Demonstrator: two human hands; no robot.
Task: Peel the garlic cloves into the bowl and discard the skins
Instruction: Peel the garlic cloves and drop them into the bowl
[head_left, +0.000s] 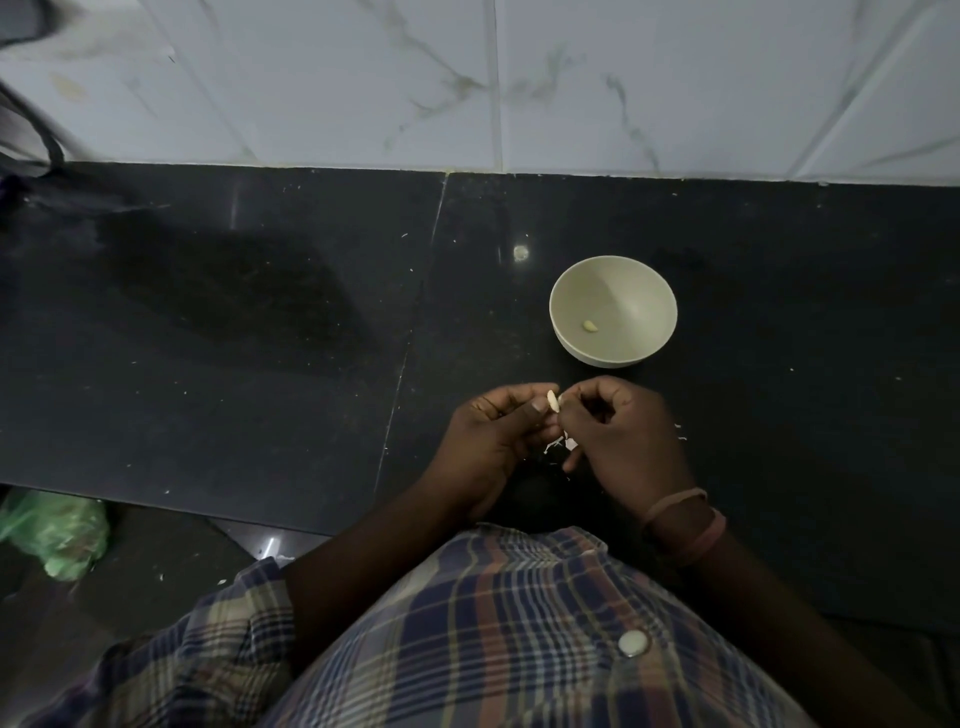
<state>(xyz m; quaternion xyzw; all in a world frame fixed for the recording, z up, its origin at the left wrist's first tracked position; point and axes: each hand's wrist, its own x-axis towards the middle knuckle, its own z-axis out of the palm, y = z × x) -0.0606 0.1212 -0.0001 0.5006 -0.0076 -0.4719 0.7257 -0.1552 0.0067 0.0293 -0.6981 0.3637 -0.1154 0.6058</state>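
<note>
My left hand (491, 434) pinches a pale garlic clove (552, 400) between thumb and fingertips, just above the black counter. My right hand (621, 434) has its fingers curled and its fingertips meet the same clove from the right. Bits of white garlic skin (561, 444) show between and below the two hands. A cream bowl (571, 291) stands on the counter a short way beyond my hands, and one peeled clove (590, 326) lies in its bottom.
The black counter (260, 338) runs back to a white marbled tile wall (467, 78). Small skin flecks (679, 432) dot the counter right of my hand. A green plastic bag (54, 532) lies on the floor below the counter's front edge at left.
</note>
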